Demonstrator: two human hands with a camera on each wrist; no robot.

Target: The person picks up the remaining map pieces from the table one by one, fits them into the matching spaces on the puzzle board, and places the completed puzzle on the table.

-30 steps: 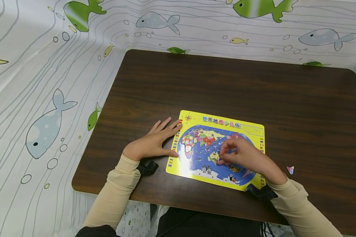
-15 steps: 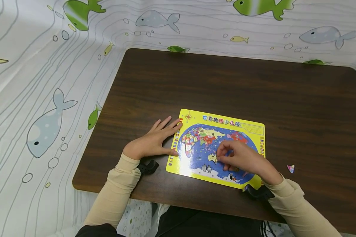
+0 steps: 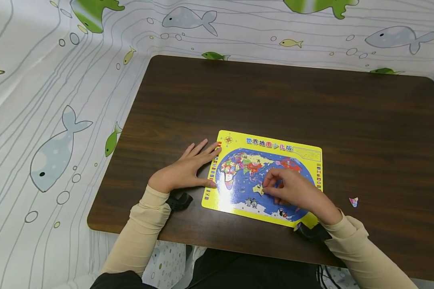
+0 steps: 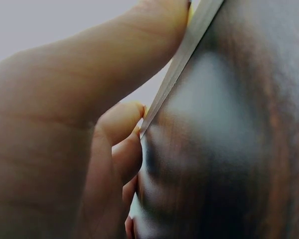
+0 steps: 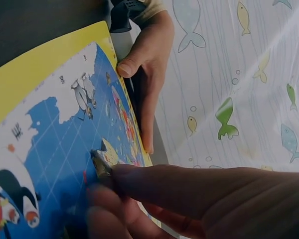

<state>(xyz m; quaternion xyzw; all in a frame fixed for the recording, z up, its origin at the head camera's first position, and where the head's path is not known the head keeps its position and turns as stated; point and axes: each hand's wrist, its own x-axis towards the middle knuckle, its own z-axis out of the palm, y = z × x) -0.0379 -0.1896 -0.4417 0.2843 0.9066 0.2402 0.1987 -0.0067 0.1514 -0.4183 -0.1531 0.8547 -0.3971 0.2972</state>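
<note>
A yellow-bordered world map puzzle board point(image 3: 236, 138) lies on the table in front of the person. The left hand point(image 3: 182, 170) spreads over its left edge, thumb and fingertips resting on the border. In the left wrist view, the thumb point(image 4: 124, 55) lies along the board's thin edge. Over the map's lower middle, the right hand point(image 3: 293, 190) pinches a small cream Australia-shaped puzzle piece point(image 3: 257, 189) between thumb and forefinger. The right wrist view shows this piece point(image 5: 103, 157) tilted close over the blue sea, partly covered by the fingertips.
A small pink and white puzzle piece point(image 3: 353, 202) lies on the dark wooden table point(image 3: 275, 100), right of the board. Fish-printed white sheeting point(image 3: 188, 36) surrounds the table's back and left edges. Both wrists wear black devices point(image 3: 179, 201).
The right hand has shifted slightly left with the Australia piece, which now shows flatter over the map. The left hand stays on the board. The head view has tilted a little.
</note>
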